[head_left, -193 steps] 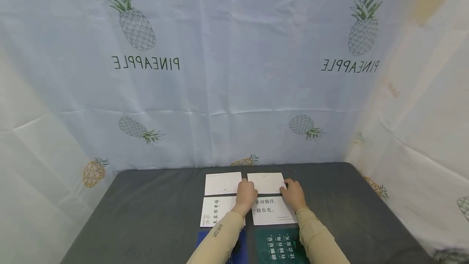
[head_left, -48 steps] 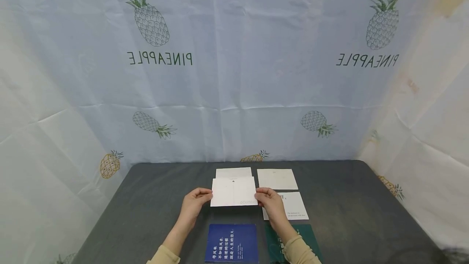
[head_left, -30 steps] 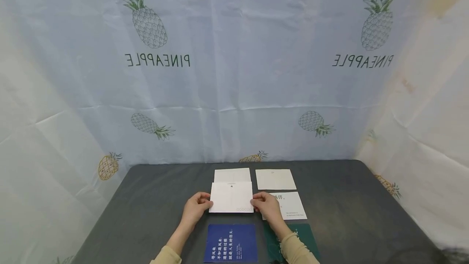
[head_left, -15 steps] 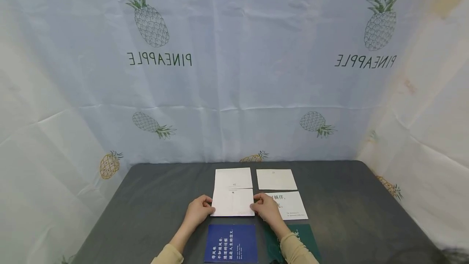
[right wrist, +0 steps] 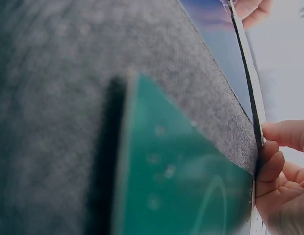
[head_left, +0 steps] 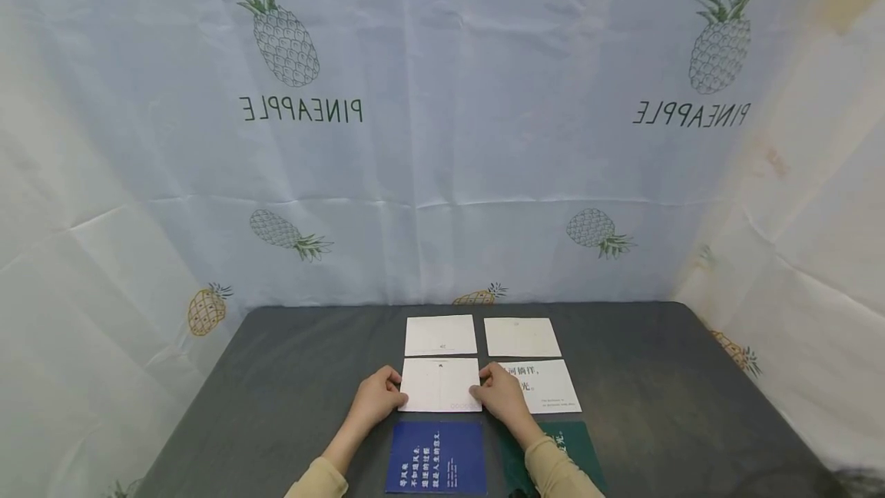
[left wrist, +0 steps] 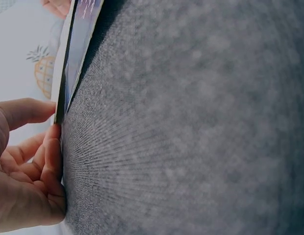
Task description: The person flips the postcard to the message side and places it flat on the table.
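Observation:
A white postcard [head_left: 440,384], its plain back with a small mark upward, lies in the middle of the left column of cards. My left hand [head_left: 376,398] pinches its left edge between thumb and fingers; my right hand [head_left: 503,398] pinches the right edge. In the left wrist view the left thumb [left wrist: 32,110] is on top of the card's edge with curled fingers below. The right wrist view shows the right thumb [right wrist: 287,133] and fingers on the other edge. Part of a white card with black characters [head_left: 549,386] is hidden behind my right hand.
Behind the held card lies a blank white card [head_left: 440,335], with a cream card [head_left: 522,337] to its right. Nearer are a blue card [head_left: 437,458] and a green card [head_left: 577,448], partly under the right forearm. Pineapple-print cloth [head_left: 442,137] hangs behind the dark table [head_left: 290,375].
The lettered card from the left column was lifted and is now blank side up. Over the last second both hands lowered it toward me, uncovering the blank card behind it.

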